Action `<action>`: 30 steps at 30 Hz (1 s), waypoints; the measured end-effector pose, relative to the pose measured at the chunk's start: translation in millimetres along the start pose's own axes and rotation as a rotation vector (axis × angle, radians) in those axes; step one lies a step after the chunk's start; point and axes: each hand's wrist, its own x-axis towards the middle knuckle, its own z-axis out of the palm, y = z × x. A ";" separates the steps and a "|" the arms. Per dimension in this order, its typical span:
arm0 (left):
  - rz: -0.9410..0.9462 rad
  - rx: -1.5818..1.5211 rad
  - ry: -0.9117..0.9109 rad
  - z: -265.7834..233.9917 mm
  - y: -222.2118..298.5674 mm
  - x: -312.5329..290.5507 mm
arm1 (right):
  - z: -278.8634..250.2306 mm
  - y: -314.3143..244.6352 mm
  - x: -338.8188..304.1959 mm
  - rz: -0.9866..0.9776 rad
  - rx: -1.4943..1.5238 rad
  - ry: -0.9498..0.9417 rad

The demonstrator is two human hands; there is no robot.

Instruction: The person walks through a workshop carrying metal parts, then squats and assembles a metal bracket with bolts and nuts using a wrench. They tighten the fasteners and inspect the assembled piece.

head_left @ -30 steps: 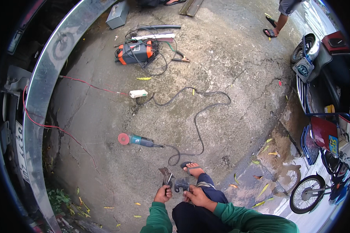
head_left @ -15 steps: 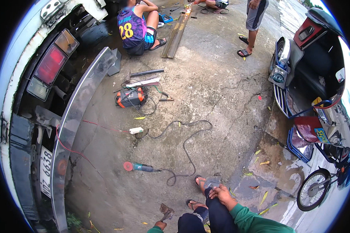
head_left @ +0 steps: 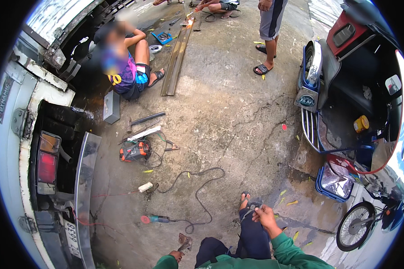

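Low in the view, my left hand is closed round the handle of a tool with a flat, rusty-brown end; its exact kind is unclear. Over my right knee, my right hand pinches a small, thin, greyish see-through piece that I cannot make out. On the concrete ahead and to the left lies an angle grinder with a red disc, apart from both hands. Its dark cord loops across the ground.
A white socket block and an orange-black welding machine lie left, beside a vehicle with a shiny metal bumper. A seated person is near long steel bars; another person stands farther right. A motorcycle sidecar stands right.
My view has tilted up and shifted left, showing more of the far ground. Both hands keep their holds, and the right hand sits slightly farther right in the picture.
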 end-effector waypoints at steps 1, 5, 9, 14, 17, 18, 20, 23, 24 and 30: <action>0.055 0.023 -0.027 48.5 60.4 -41.4 | -25.6 -23.9 5.6 -0.016 -0.046 0.056; 0.237 -0.177 -0.061 55.8 180.7 -122.9 | -18.4 -127.7 59.2 -0.090 -0.069 0.006; 0.362 -0.275 -0.077 61.7 288.1 -167.4 | 8.5 -257.8 112.9 -0.190 -0.075 -0.011; 0.543 -0.275 -0.064 79.4 438.1 -215.9 | 36.0 -407.3 183.3 -0.261 -0.164 -0.006; 0.570 -0.164 0.055 96.2 552.6 -237.5 | 46.4 -485.5 234.0 -0.250 -0.191 0.020; 0.634 -0.052 0.209 84.2 582.8 -238.1 | 59.2 -505.8 246.1 -0.227 -0.172 0.008; 0.719 0.036 0.354 71.7 645.3 -252.6 | 77.4 -554.6 276.2 -0.200 -0.147 0.000; 0.908 0.072 0.306 94.7 759.1 -333.4 | 77.4 -626.1 308.4 -0.192 -0.181 0.066; 0.940 0.118 0.358 85.2 789.0 -353.9 | 89.0 -651.5 320.4 -0.194 -0.172 0.056; 1.059 0.017 0.126 75.7 979.8 -506.4 | 123.9 -819.3 404.9 -0.230 -0.118 0.044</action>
